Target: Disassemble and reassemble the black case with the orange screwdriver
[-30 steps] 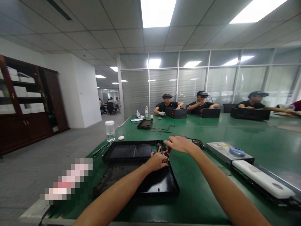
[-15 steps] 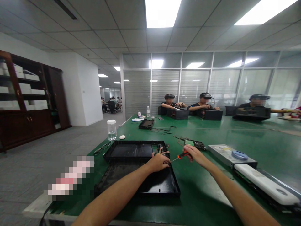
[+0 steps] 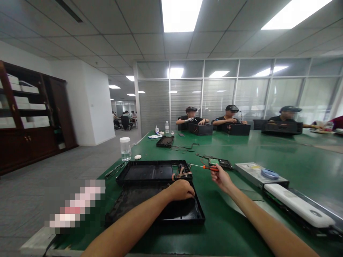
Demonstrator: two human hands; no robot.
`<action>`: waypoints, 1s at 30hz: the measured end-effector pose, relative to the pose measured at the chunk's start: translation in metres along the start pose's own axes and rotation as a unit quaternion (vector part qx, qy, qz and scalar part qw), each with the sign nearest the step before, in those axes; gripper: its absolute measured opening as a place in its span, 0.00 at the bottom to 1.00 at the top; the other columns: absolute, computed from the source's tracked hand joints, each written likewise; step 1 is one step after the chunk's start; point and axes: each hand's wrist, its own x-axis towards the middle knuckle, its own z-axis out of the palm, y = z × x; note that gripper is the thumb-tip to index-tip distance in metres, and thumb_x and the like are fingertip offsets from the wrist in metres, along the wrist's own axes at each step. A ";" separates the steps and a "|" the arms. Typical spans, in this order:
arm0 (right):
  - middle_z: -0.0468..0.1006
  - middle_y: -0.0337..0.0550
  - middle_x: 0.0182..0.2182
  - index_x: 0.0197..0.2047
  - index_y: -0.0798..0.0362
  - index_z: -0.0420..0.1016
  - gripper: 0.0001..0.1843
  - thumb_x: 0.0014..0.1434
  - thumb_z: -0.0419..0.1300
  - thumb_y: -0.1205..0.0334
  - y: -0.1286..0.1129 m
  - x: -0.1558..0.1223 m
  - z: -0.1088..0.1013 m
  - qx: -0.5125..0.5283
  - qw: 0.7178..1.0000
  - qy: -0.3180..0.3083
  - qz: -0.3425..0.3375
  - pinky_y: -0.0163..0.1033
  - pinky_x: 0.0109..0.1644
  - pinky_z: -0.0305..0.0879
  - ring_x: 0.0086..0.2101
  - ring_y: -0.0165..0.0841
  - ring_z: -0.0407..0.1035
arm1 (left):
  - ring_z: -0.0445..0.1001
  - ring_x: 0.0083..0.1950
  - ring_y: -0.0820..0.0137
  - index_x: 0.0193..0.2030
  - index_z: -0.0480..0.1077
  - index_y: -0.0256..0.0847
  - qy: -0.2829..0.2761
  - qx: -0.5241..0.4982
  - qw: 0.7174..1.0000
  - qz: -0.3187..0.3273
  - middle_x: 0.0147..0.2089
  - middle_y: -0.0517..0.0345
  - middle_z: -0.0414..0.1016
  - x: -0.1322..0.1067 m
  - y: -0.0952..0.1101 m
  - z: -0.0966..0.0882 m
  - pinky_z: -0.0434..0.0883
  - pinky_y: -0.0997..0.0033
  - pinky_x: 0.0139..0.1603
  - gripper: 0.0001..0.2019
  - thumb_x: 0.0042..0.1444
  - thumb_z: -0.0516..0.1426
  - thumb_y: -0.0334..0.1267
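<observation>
A black plastic casing (image 3: 150,210) lies on the green table with its two shallow halves spread apart. Over the right part of the nearer half is my left hand (image 3: 180,190), fingers curled together; whatever they may hold is hidden. In my right hand (image 3: 222,177), to the right of the casing, is a screwdriver (image 3: 210,167) with an orange and black handle. Its thin shaft points left, and the tip is near the right corner of the farther half (image 3: 152,171). Striped ribbon cables (image 3: 182,174) sit in that half's right corner.
A green circuit board (image 3: 214,161) lies beyond my right hand. On the right are a metal box (image 3: 257,174) with a blue ring (image 3: 269,174) and a long white cover (image 3: 297,205). A lidded jar (image 3: 125,149) and pliers (image 3: 114,170) stand left. Several people work across the table.
My right hand has turned and lifted the screwdriver away from my left fingers, so its tip points farther up the table. My left hand has shifted slightly down over the nearer half.
</observation>
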 end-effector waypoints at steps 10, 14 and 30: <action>0.72 0.39 0.31 0.34 0.53 0.67 0.10 0.47 0.62 0.68 -0.001 -0.006 0.017 0.068 0.995 -0.076 -0.023 0.31 0.27 0.66 0.25 0.25 0.66 | 0.70 0.39 0.70 0.38 0.71 0.39 0.052 0.089 0.994 0.045 0.35 0.56 0.74 -0.002 0.010 -0.014 0.63 0.74 0.43 0.10 0.57 0.51 0.40; 0.65 0.32 0.21 0.29 0.53 0.64 0.07 0.52 0.58 0.61 -0.008 -0.034 0.038 -0.196 0.960 -0.169 -0.106 0.31 0.23 0.57 0.19 0.23 0.58 | 0.70 0.39 0.67 0.40 0.66 0.38 0.032 0.165 0.986 -0.010 0.36 0.53 0.72 -0.006 0.007 -0.045 0.65 0.71 0.41 0.10 0.57 0.50 0.40; 0.73 0.37 0.30 0.31 0.50 0.65 0.06 0.48 0.56 0.69 0.001 -0.187 0.047 -0.751 0.531 -0.282 -0.273 0.36 0.30 0.50 0.30 0.33 0.66 | 0.69 0.41 0.67 0.35 0.69 0.38 -0.106 0.126 0.975 -0.146 0.37 0.55 0.71 -0.087 -0.079 -0.065 0.64 0.74 0.39 0.10 0.46 0.60 0.39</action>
